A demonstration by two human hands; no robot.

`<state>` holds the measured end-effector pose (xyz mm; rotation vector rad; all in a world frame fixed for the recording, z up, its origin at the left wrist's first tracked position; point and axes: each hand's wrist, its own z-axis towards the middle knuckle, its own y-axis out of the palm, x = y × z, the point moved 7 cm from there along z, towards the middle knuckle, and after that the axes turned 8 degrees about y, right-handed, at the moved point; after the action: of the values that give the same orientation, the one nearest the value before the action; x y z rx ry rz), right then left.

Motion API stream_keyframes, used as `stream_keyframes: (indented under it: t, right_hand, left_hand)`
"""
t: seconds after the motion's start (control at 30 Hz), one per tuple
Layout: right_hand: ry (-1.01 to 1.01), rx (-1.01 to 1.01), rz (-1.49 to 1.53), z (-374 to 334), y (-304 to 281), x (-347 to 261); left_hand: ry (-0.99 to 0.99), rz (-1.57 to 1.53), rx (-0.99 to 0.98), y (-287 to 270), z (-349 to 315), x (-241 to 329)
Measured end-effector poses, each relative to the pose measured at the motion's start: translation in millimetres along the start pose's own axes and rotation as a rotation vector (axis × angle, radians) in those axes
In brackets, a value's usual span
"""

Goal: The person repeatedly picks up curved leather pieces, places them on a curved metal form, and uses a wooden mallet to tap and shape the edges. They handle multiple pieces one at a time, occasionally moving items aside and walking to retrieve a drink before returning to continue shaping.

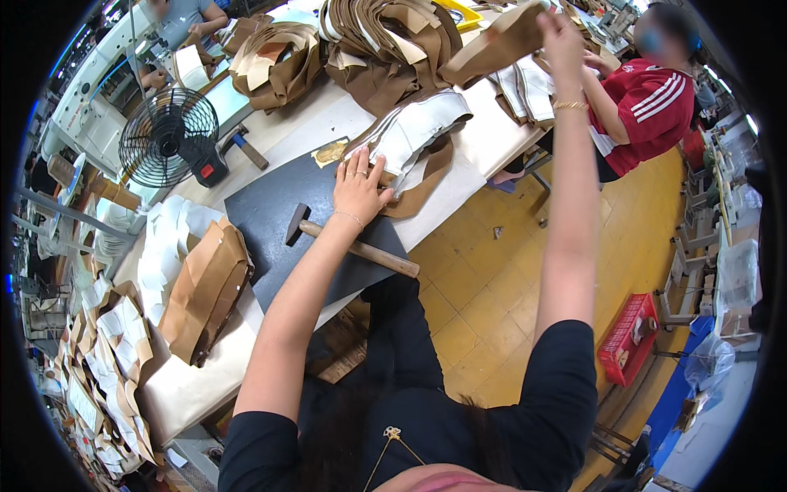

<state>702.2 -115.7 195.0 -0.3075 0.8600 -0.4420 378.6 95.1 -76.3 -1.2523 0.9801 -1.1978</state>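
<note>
My right hand (pixel 561 45) is raised at the far right, its fingers closed on the end of a long brown leather-like piece (pixel 496 51), which is partly smeared by motion. My left hand (pixel 359 190) lies flat with fingers spread, over the near end of a stack of white and brown cut pieces (pixel 422 123). A loose brown strip (pixel 430 176) curves beside that stack. Under my left forearm a hammer (pixel 369 250) with a wooden handle rests on a dark flat board (pixel 270 205). The forearm hides part of the hammer's handle.
Big brown bundles (pixel 393 49) stand at the table's far side. A black fan (pixel 168 139) and a second hammer (pixel 248 152) are at the left, near folded brown pieces (pixel 209 287). A person in red (pixel 652 107) sits at the right; a red basket (pixel 630 340) is below.
</note>
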Motion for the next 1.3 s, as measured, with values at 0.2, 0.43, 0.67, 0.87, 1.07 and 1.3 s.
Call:
stream_keyframes:
  t: [0.2, 0.43, 0.67, 0.87, 1.07, 1.3]
  right_hand:
    - [-0.452, -0.009, -0.036, 5.9, -58.1, -191.9]
    - [-1.018, -0.432, -0.065, -278.9, -6.7, -272.1]
    - [-0.308, -1.058, 0.468, -388.7, -13.5, -248.3]
    - [-0.311, -0.94, 0.053, -426.0, 96.4, -132.9]
    - [-0.168, -0.968, -0.176, -465.9, 126.7, -141.3]
    - [0.627, -0.807, 0.576, -417.3, 35.7, -86.4]
  left_hand:
    - [0.001, -0.159, 0.344, -32.2, -14.6, -9.6]
    - [-0.107, -2.623, -0.256, -120.1, -102.6, 23.5]
    - [-0.633, -2.092, -0.218, -125.0, -260.7, -17.9]
    - [-0.757, -1.601, -0.196, -210.0, -325.9, -39.3]
    - [-0.551, -1.259, -0.207, -255.1, -267.9, -49.8]
    - [-0.18, -1.04, 0.063, -295.2, -194.9, -31.6]
